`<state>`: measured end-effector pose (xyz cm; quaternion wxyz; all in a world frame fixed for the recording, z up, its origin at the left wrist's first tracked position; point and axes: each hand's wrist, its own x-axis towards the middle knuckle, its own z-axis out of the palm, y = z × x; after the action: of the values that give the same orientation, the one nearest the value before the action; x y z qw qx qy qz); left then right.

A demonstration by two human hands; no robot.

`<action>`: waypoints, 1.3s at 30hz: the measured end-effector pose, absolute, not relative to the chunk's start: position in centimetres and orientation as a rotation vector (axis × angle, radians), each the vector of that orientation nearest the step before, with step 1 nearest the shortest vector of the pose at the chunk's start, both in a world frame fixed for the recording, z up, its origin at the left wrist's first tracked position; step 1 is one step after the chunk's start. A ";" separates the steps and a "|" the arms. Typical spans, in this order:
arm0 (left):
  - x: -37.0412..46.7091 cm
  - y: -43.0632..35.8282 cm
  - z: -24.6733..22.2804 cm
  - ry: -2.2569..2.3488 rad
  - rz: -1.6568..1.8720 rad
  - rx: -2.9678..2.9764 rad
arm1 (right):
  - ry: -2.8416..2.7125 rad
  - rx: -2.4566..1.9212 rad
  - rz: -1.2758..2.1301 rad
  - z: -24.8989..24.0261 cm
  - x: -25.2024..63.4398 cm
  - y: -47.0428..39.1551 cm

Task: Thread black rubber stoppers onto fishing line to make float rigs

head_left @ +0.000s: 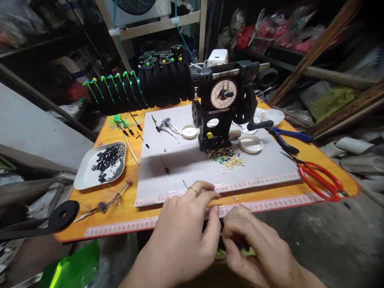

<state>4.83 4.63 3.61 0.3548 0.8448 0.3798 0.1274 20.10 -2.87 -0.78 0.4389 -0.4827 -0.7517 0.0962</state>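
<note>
At the table's front edge, my left hand (189,224) is closed, fingers bent over towards the thumb, with a ring on one finger. Close to its right, my right hand (255,240) is pinched, thumb against bent index finger. Something dark shows between and beneath the two hands, too covered to name. What either set of fingertips grips is hidden. A thin pointed piece (185,184) sticks up just beyond my left knuckles. Past the hands lies a white board (180,176) edged with a pink measuring tape (258,181).
A black hand-cranked winder (214,124) carries a row of black spools (168,86) with green line. Coloured beads (222,154) lie at its foot. On the left is a white tray (85,170) of black pieces; on the right, red scissors (321,180) and blue-handled pliers (294,135).
</note>
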 end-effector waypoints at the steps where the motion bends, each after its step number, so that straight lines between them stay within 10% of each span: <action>1: 4.9 4.7 3.7 0.974 0.301 2.175 | -1.872 -1.205 0.242 -0.8 20.1 -2.9; 21: 4.0 1.1 0.5 0.591 0.814 0.944 | -1.716 -1.255 0.392 -1.2 20.1 -3.3; 28: 3.7 -0.9 -1.4 0.887 1.032 1.031 | -1.920 -1.238 -0.004 -1.7 19.6 -3.4; 39: 4.0 -1.1 -1.1 0.948 0.829 1.018 | -1.796 -1.231 0.301 -1.4 20.1 -3.9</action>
<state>3.98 -1.14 -1.08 0.6896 0.4552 0.4240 0.3707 20.06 -3.90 -1.44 0.4546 -0.4989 -0.7277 0.1220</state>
